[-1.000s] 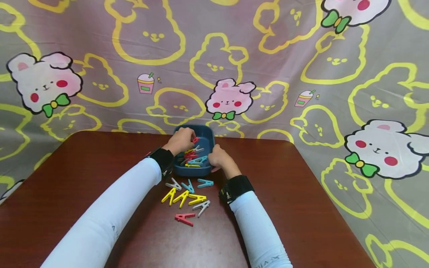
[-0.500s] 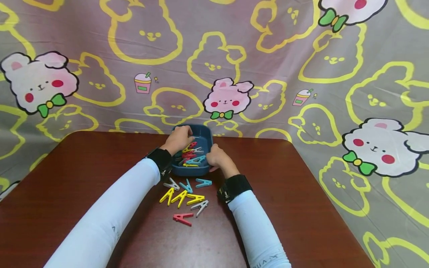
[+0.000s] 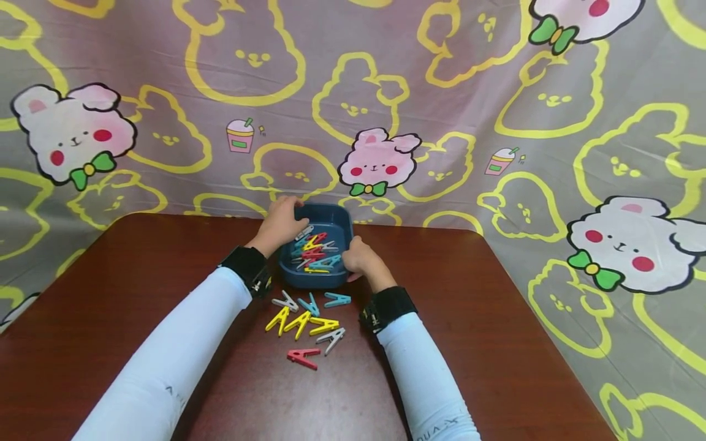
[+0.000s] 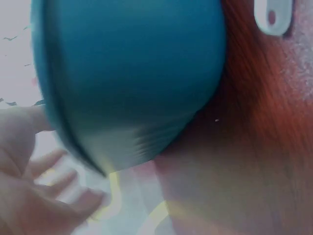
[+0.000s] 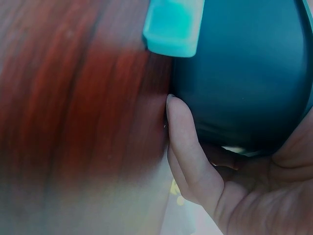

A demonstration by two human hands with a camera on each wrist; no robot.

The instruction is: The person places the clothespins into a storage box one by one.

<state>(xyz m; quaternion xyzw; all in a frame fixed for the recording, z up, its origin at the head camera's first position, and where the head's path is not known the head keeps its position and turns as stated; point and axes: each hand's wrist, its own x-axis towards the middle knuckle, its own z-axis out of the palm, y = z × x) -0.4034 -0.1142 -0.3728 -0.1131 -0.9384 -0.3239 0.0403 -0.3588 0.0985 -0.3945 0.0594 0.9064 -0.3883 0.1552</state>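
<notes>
Nearby, two pale blue sleeves [image 3: 171,355] reach forward over one red-brown table [image 3: 469,331], each ending at a black wristband [image 3: 245,269]. Eight clothespins lie loose on the wood between the arms. First comes one red clothespin [image 3: 295,354], and a little beyond it one grey clothespin [image 3: 334,336]. Next, three yellow clothespins [image 3: 303,319] sit side by side. Past these are two blue clothespins [image 3: 332,299] and one more grey one, just short of the bin.

One dark blue bin [image 3: 314,282] stands upright near the table's far edge. In it is a heap of mixed clothespins [image 3: 317,251], red, yellow, blue and whitish; they overlap too much to count. The right hand [image 3: 361,257] holds the bin's right side, fingers curled round the wall. The left hand [image 3: 280,223] is at the far left rim, its thumb over the edge and its fingers loosely spread outside; in the left wrist view they stand apart from one another.

Behind hangs one grey cloth [image 3: 441,110] with two pink cups printed on it.
</notes>
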